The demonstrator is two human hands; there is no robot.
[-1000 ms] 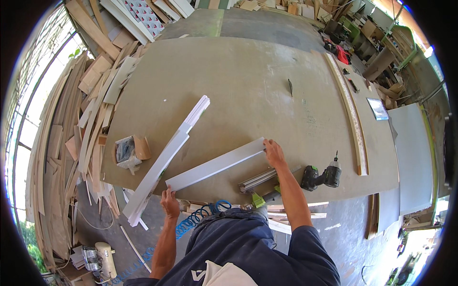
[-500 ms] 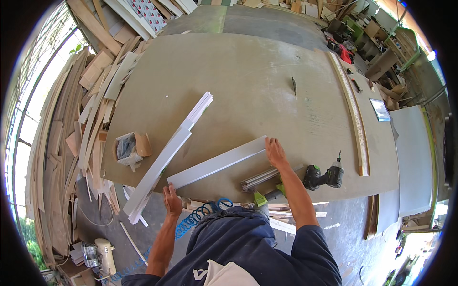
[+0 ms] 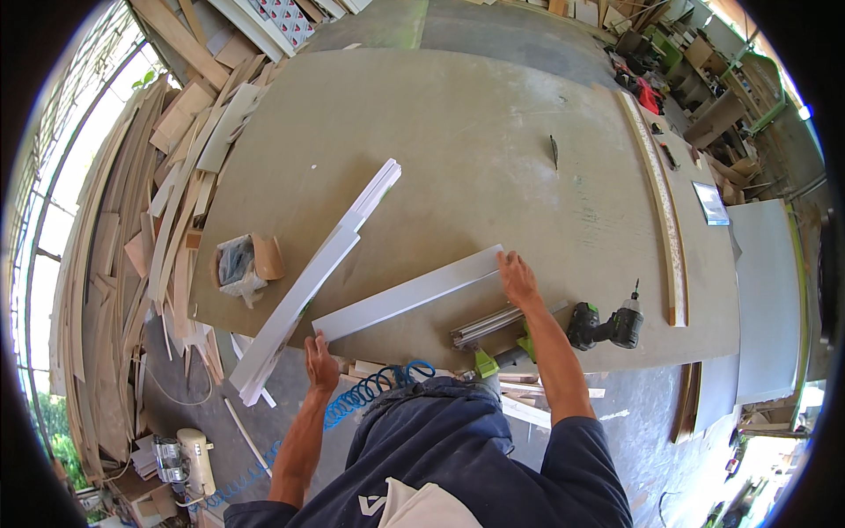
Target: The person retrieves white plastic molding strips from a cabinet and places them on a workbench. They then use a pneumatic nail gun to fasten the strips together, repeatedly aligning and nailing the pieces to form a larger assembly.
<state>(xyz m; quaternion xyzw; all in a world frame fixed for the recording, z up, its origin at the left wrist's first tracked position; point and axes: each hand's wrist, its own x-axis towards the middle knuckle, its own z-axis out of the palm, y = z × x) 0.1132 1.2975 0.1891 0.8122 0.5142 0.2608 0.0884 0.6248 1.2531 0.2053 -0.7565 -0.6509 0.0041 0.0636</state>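
Observation:
A long white board [image 3: 407, 293] lies slantwise near the front edge of the large worktable. My left hand [image 3: 321, 363] is closed on its near left end, at the table's edge. At its far right end, my right hand [image 3: 518, 278] grips the corner, fingertips over the edge. Left of the board rests a bundle of long white strips [image 3: 304, 299], its lower end sticking out past the table edge. Close by my right forearm are several metal rails [image 3: 487, 325] and a green and black tool [image 3: 506, 356], partly hidden by the arm.
A cordless drill [image 3: 606, 325] lies at the right front. An open cardboard box [image 3: 247, 264] sits at the left. A long narrow strip [image 3: 655, 207] runs along the table's right side. Scrap wood [image 3: 106, 282] is piled beyond the left edge. A coiled blue hose [image 3: 374, 393] hangs in front.
The whole view has shifted slightly. Both hands keep hold of the white board's ends, and its slant is nearly the same.

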